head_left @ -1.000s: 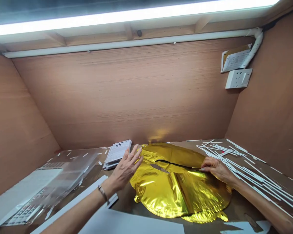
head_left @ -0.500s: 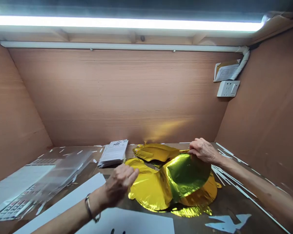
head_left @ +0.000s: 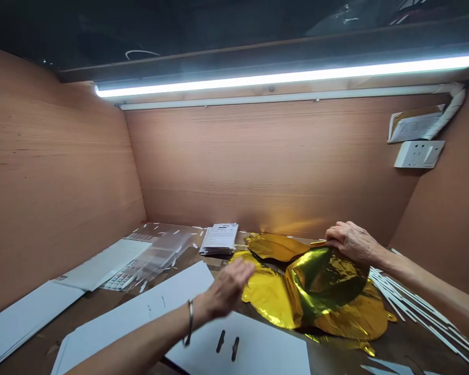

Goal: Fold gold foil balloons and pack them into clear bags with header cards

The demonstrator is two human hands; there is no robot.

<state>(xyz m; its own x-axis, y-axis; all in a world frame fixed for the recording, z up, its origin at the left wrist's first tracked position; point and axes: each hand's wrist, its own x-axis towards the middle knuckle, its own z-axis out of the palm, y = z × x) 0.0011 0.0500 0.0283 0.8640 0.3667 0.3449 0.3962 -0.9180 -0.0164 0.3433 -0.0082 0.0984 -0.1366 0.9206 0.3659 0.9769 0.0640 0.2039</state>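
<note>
Deflated gold foil balloons [head_left: 269, 297] lie in a loose, shiny pile on the table. My right hand [head_left: 354, 242] is closed on the upper edge of one foil balloon, lifting its sheet so that the inner side shows dark and reflective. My left hand [head_left: 230, 286], with a bangle at the wrist, is over the left edge of the pile. Its fingers are smeared by motion, so whether they hold anything cannot be made out. Beneath the left forearm are white card sheets [head_left: 273, 349], one with two dark slots.
Behind the left hand is a stack of printed papers [head_left: 221, 237]. Clear plastic bags [head_left: 166, 252] and white sheets lie at left. Thin white sticks [head_left: 418, 304] are under the right forearm. A wall socket [head_left: 419, 154] is at the right; wooden panels enclose the table.
The view has swung left and tilted. My right hand keeps its grip on the foil edge. My left hand stays near the pile's left side, its fingers more blurred.
</note>
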